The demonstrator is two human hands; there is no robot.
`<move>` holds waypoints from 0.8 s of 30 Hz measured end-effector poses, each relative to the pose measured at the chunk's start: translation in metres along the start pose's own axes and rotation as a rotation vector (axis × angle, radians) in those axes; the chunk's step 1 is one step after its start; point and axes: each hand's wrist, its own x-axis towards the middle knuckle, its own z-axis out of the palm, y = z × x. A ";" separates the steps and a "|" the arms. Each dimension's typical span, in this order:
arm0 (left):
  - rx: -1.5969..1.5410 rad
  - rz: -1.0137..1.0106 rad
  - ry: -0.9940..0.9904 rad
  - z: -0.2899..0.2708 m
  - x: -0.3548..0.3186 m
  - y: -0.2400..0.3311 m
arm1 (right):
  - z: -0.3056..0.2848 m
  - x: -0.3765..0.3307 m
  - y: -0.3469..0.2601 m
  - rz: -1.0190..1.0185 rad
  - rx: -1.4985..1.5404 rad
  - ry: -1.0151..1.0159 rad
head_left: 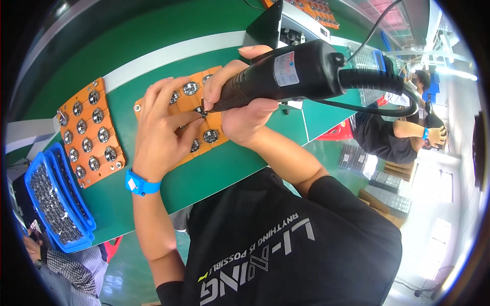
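My right hand is wrapped around a black electric screwdriver, which is tilted with its tip pointing down and left. The tip meets a small round silver-and-black part on an orange fixture plate. My left hand lies over the left side of this plate, its thumb and forefinger pinched together at that part. Other round parts sit in the plate, among them one round part below the tip and another round part above it. My left hand covers some of the plate.
Another orange plate with several round parts lies at the left. Near it stand blue trays of small dark parts. A box-shaped device stands behind the screwdriver, whose thick cable loops right. A co-worker is at the right.
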 end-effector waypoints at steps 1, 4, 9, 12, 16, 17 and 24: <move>-0.002 -0.004 0.004 0.001 -0.001 0.000 | 0.000 0.000 0.001 0.002 0.010 0.007; -0.001 0.007 0.019 0.001 -0.001 -0.002 | 0.002 0.000 0.006 -0.053 0.006 -0.008; 0.027 0.019 0.030 0.001 0.000 -0.002 | 0.008 0.008 0.010 -0.017 0.045 -0.023; -0.006 -0.011 0.033 0.005 -0.001 0.003 | 0.007 0.008 0.013 -0.003 0.055 0.003; -0.004 0.037 0.036 0.008 0.004 0.004 | 0.001 0.011 0.011 0.034 0.044 -0.005; -0.009 0.028 0.029 0.008 0.005 0.005 | -0.001 0.012 0.011 -0.030 0.113 -0.005; -0.004 0.017 0.004 0.006 0.007 0.008 | -0.060 0.029 -0.086 -0.021 -0.276 0.241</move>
